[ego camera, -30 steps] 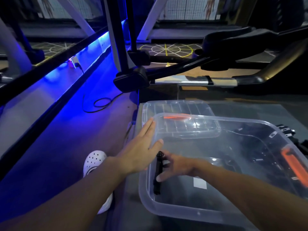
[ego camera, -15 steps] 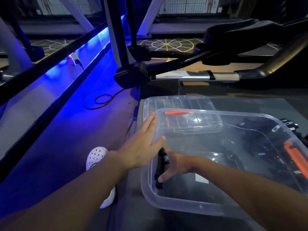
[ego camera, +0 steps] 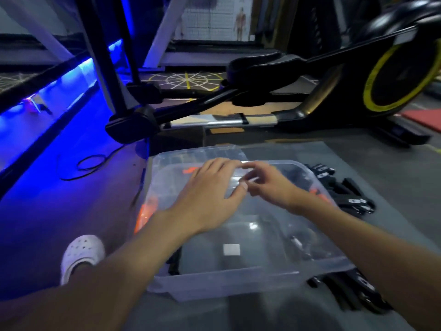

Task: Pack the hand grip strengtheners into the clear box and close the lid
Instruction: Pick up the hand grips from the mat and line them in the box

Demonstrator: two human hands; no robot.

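Box: the clear box [ego camera: 226, 275] sits open on the grey worktop [ego camera: 381, 168], with an orange latch [ego camera: 145, 213] at its left end.
Lid: the lid [ego camera: 191, 155] lies flat just behind the box's far rim and is not yet on.
Packed: a few dark packed grip strengtheners [ego camera: 300, 237] show through the box; blur hides the count.
Unpacked: loose grip strengtheners [ego camera: 346, 194] lie on the worktop just beside the right wall, with more at the near right corner.
Left hand: the left hand [ego camera: 210, 194] is over the far half of the box, fingers straight and slightly spread.
Right hand: the right hand [ego camera: 269, 185] has its fingers bent near the left thumb; I cannot tell whether they pinch anything.
Progress: partway at best. Much packing and the lid closing remain.
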